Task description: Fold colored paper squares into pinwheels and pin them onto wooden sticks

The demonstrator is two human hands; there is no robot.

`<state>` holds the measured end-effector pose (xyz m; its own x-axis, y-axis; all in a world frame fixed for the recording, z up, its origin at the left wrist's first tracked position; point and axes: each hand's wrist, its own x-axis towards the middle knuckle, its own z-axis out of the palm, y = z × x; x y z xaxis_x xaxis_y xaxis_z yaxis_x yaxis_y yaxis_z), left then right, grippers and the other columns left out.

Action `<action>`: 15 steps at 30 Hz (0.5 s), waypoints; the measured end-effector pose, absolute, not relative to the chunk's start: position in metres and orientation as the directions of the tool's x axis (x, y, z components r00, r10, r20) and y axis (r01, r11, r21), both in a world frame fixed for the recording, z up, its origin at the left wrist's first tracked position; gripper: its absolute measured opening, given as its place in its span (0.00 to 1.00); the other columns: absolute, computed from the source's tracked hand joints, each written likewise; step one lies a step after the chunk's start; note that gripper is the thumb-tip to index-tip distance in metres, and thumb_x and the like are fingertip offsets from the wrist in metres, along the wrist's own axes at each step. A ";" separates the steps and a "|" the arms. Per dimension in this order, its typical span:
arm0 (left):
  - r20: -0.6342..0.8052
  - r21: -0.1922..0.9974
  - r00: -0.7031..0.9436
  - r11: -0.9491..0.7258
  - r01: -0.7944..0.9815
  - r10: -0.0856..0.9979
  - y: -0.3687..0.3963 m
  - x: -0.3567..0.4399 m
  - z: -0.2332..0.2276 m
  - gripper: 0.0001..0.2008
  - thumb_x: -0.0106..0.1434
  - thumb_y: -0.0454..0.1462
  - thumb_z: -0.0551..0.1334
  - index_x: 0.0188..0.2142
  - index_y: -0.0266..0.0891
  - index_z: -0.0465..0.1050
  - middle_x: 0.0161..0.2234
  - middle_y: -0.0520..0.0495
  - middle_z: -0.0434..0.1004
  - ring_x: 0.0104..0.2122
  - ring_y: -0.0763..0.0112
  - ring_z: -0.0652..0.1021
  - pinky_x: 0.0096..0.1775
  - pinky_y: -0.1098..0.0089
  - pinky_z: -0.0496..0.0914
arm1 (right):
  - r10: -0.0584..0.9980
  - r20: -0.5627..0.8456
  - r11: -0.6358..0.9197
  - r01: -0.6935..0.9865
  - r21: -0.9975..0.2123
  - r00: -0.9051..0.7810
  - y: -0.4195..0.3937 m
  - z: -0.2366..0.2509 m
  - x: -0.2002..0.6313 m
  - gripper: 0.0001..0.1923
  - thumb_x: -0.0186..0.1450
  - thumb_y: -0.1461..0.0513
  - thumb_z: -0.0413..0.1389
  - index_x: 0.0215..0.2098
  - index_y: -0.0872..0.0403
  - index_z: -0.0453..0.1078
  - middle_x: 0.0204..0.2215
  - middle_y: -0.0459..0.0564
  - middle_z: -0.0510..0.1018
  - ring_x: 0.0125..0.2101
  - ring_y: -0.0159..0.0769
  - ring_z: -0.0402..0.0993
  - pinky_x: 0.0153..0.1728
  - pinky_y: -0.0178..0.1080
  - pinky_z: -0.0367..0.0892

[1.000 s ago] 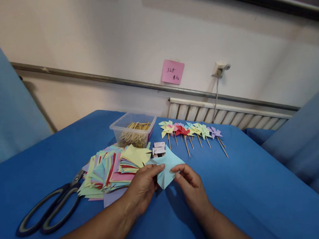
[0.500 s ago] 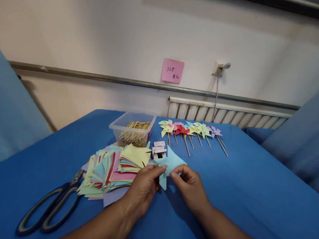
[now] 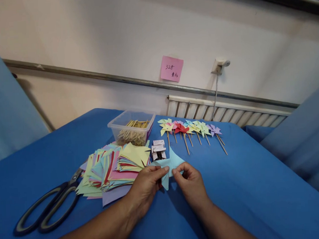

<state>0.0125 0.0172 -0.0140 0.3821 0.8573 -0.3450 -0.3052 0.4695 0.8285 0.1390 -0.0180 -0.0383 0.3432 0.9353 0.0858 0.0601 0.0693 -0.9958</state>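
Both my hands pinch a light blue cut paper square [image 3: 170, 163] just above the blue table [image 3: 248, 189]. My left hand [image 3: 146, 188] grips its left side with thumb and forefinger. My right hand [image 3: 190, 184] holds the middle, where its corners are folded inward. Left of my hands lies a spread pile of coloured paper squares [image 3: 112, 168]. Behind the paper sits a small white box [image 3: 158, 151].
Large black-handled scissors [image 3: 46, 208] lie at the left. A clear plastic tub of wooden sticks [image 3: 132, 130] stands behind the pile. A row of several finished paper pinwheels on sticks [image 3: 190, 130] lies further back. A pink note [image 3: 171, 69] hangs on the wall.
My fingers have drawn the blue paper's corners toward its centre, so the sheet looks smaller and more folded. The hands have closed in on each other.
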 end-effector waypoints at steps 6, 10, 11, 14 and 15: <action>-0.340 0.836 0.379 0.461 -0.298 0.861 0.018 0.013 -0.014 0.10 0.49 0.36 0.67 0.20 0.36 0.68 0.16 0.54 0.68 0.17 0.77 0.68 0.22 0.75 0.61 | 0.934 0.123 0.091 0.110 -0.990 0.336 -0.017 -0.039 0.141 0.11 0.52 0.57 0.59 0.18 0.54 0.64 0.10 0.37 0.58 0.13 0.25 0.52 0.15 0.30 0.49; -0.338 0.841 0.373 0.455 -0.291 0.864 0.018 0.013 -0.013 0.09 0.50 0.36 0.67 0.20 0.36 0.68 0.16 0.54 0.68 0.17 0.78 0.68 0.23 0.75 0.61 | 0.945 0.095 0.062 0.115 -0.991 0.312 -0.017 -0.039 0.141 0.10 0.53 0.59 0.58 0.20 0.54 0.63 0.11 0.36 0.57 0.14 0.24 0.51 0.15 0.29 0.48; -0.338 0.842 0.372 0.455 -0.291 0.864 0.017 0.013 -0.013 0.09 0.50 0.36 0.67 0.20 0.36 0.68 0.16 0.54 0.68 0.17 0.78 0.68 0.23 0.75 0.61 | 0.947 0.084 0.054 0.105 -0.993 0.309 -0.017 -0.038 0.140 0.10 0.53 0.59 0.58 0.20 0.54 0.63 0.11 0.36 0.56 0.14 0.24 0.50 0.15 0.29 0.48; -0.352 0.839 0.373 0.466 -0.281 0.859 0.016 0.013 -0.012 0.10 0.50 0.36 0.67 0.20 0.36 0.68 0.16 0.54 0.68 0.18 0.77 0.69 0.24 0.75 0.62 | 0.947 0.070 0.050 0.070 -0.996 0.314 -0.018 -0.037 0.140 0.10 0.53 0.59 0.58 0.20 0.55 0.63 0.11 0.35 0.56 0.13 0.23 0.50 0.15 0.28 0.47; -0.355 0.840 0.374 0.468 -0.275 0.857 0.016 0.013 -0.012 0.10 0.50 0.37 0.67 0.20 0.36 0.67 0.16 0.55 0.68 0.18 0.77 0.69 0.23 0.75 0.62 | 0.946 0.070 0.053 0.062 -0.997 0.316 -0.018 -0.037 0.140 0.10 0.53 0.59 0.58 0.20 0.55 0.63 0.11 0.35 0.56 0.13 0.23 0.50 0.15 0.28 0.47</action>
